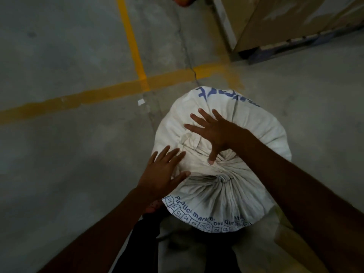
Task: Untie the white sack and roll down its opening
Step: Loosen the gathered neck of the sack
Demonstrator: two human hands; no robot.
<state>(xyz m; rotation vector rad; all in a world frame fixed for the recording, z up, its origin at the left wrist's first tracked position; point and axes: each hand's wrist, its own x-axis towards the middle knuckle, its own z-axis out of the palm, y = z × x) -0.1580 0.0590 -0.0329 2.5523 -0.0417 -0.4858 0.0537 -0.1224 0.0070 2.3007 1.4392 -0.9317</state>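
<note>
Both forearms reach down over the white sack [220,154], which stands on the concrete floor [78,154] just in front of the person. Its tied neck [222,174] sits between the hands, fanned mouth nearest the body. Right hand [214,133] lies flat, fingers spread, thumb tip touching the gathers; left hand [163,172], fingers loosely spread, rests just beside the knot. The right looks nearer.

A white sack [226,123] is standing tied on the concrete floor [69,154], its neck bunched (blue print fanning near). The left hand [163,174] and right hand [212,133] are lying flat on it, fingers spread.
</note>
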